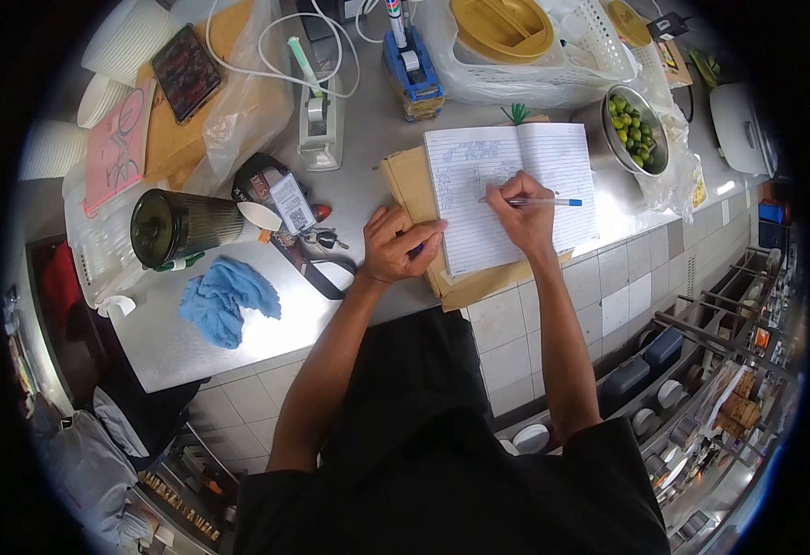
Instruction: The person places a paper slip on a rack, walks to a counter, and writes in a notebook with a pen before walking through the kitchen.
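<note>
An open lined notebook (pixel 567 166) with blue handwriting lies on brown cardboard (pixel 407 180) at the table's front edge. My right hand (pixel 525 215) is closed around a clear pen with a blue end (pixel 567 202), its tip over the left page near the written lines. At the notebook's left edge rests my left hand (pixel 397 245), fingers curled together. A bit of dark blue shows between those fingers, too small to name. The left hand's index finger reaches onto the page.
Left of my hands lie keys (pixel 327 239), a lanyard with a card (pixel 291 202), a blue cloth (pixel 227 301) and a dark lidded cup (pixel 183 227). Tape dispensers (pixel 321 129) stand behind. A metal bowl of small green limes (pixel 633 129) sits right of the notebook.
</note>
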### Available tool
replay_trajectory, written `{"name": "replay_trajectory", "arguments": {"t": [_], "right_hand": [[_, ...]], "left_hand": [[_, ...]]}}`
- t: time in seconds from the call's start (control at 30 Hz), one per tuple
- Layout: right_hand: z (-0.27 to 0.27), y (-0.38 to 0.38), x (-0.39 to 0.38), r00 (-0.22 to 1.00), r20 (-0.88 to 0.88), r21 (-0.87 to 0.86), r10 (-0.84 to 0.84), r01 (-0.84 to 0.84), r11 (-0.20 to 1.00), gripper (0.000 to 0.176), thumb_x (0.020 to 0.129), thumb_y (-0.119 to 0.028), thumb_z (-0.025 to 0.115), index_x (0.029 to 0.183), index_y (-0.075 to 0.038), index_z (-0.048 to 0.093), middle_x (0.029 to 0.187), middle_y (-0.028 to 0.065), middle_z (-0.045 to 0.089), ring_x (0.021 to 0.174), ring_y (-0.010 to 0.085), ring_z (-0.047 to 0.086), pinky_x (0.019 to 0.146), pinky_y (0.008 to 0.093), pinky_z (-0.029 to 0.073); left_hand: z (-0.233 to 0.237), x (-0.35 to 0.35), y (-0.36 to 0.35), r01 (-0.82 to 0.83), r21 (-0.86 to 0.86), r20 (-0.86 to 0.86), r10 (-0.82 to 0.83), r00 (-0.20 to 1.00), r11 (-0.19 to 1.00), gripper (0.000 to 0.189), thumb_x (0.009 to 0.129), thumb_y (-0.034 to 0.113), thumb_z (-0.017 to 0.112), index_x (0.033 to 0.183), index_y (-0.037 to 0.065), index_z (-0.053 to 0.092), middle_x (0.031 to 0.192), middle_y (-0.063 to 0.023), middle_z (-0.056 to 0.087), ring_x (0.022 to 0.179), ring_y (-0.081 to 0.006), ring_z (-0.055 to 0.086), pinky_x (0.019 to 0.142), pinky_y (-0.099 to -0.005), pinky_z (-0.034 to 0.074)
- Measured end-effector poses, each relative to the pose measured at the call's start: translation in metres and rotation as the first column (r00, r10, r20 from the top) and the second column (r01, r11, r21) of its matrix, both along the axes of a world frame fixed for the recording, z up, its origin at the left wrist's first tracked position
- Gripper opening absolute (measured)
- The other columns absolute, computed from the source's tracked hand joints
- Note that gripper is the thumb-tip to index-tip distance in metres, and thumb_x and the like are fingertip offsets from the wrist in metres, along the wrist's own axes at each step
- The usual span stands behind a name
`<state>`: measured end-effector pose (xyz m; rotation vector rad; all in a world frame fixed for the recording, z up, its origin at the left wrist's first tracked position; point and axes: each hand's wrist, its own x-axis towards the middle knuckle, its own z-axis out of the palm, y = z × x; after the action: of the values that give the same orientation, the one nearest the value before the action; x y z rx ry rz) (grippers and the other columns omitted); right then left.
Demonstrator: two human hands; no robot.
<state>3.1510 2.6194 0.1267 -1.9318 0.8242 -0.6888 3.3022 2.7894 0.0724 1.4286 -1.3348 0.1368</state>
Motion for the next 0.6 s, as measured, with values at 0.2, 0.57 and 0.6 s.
{"name": "replay_trajectory", "arguments": {"t": [0.2,0.57,0.6], "right_hand": [[0.0003,0.0012,0.0011,1.0,-0.012,0.005,-0.016,0.017,1.0,0.03,0.084,-0.008,0.078,0.064,-0.006,0.055,0.06,-0.0002,0.06,0.055,0.0044,0.051,0.051,0.0235,0.042],[0.0021,0.0008,0.0014,1.0,-0.025,-0.051,0.003,-0.004,0.999,0.03,0.084,-0.009,0.078,0.065,-0.005,0.055,0.06,0.001,0.06,0.055,0.0052,0.052,0.051,0.0246,0.043],[0.0026,0.0012,0.0012,1.0,-0.025,-0.061,0.007,-0.008,0.998,0.03,0.084,-0.009,0.077,0.065,-0.005,0.054,0.06,0.001,0.06,0.055,0.0053,0.052,0.051,0.0248,0.043]], "left_hand": [[0.0022,-0.0003,0.0018,-0.001,0.02,-0.003,0.001,1.0,1.0,0.023,0.07,0.013,0.077,0.093,0.016,0.079,0.064,0.0044,0.041,0.055,-0.0131,0.042,0.056,-0.0297,0.033],[-0.0007,-0.0004,0.0006,0.0,0.017,0.003,0.0,1.0,1.0,0.024,0.07,0.012,0.077,0.093,0.016,0.079,0.064,0.0048,0.041,0.055,-0.013,0.041,0.055,-0.0299,0.034],[-0.0009,-0.0006,0.0006,0.0,0.013,0.0,0.0,1.0,1.0,0.024,0.07,0.012,0.077,0.093,0.016,0.079,0.064,0.0048,0.041,0.055,-0.0129,0.041,0.055,-0.0299,0.034]]}}
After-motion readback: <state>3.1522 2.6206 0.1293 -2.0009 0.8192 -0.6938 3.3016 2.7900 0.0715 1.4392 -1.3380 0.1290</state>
